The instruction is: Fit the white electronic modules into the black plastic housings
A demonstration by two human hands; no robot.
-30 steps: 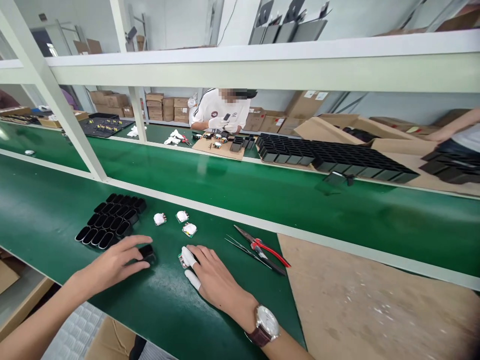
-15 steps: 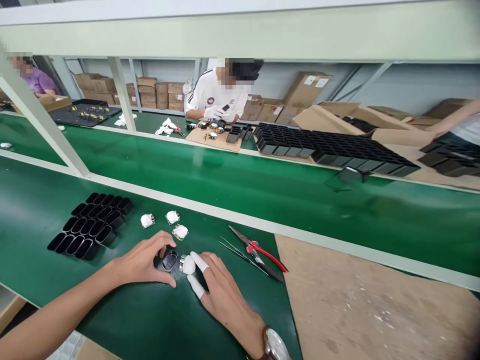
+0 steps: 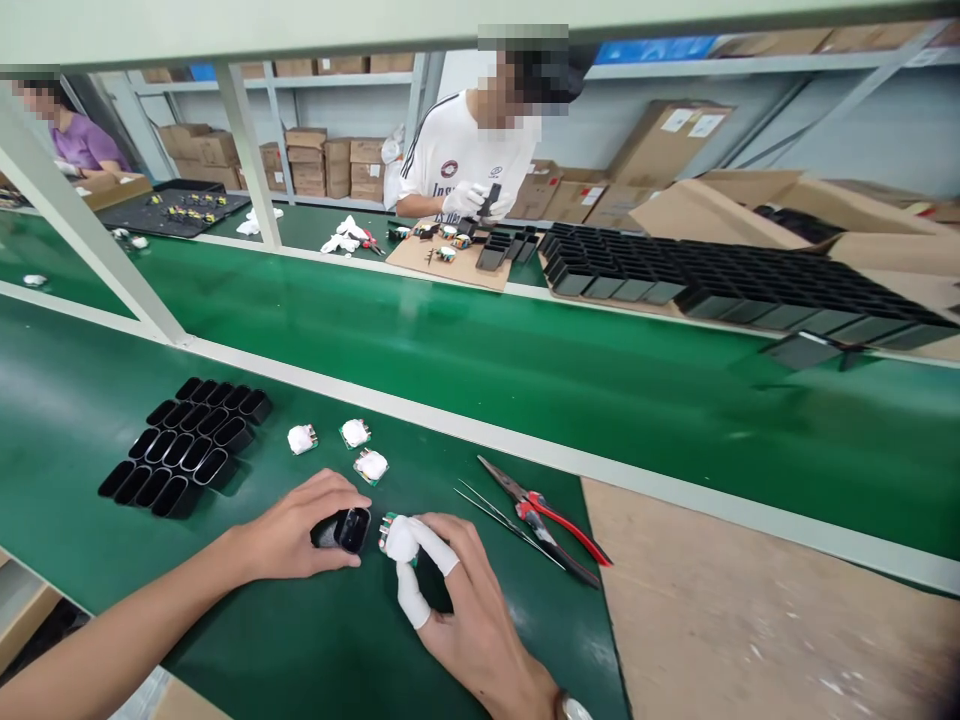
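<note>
My left hand [image 3: 319, 525] has its thumb and fingers around a small black plastic case [image 3: 352, 529], its open mouth tilted toward my right hand. Between thumb and forefinger, both in white finger cots, my right hand [image 3: 457, 590] pinches a small circuit board topped with a white lump [image 3: 400, 540]. A narrow gap separates board and case. Three similar boards lie beyond my hands: one at the left [image 3: 302, 439], one at the back [image 3: 355, 432] and one nearer [image 3: 371, 465]. Rows of empty black cases [image 3: 180, 450] stand to the left.
Red-handled pliers [image 3: 544, 520] and tweezers [image 3: 510, 525] lie right of my hands, beside a cardboard sheet [image 3: 750, 590]. A white rail [image 3: 450, 420] borders the green conveyor belt [image 3: 450, 340]. Across it, a gloved co-worker [image 3: 472, 150] handles a black part near stacked black cases [image 3: 712, 280].
My left hand has closed on the black case and tilted its mouth toward the right hand. My right hand now pinches the board slightly raised. The camera view has shifted.
</note>
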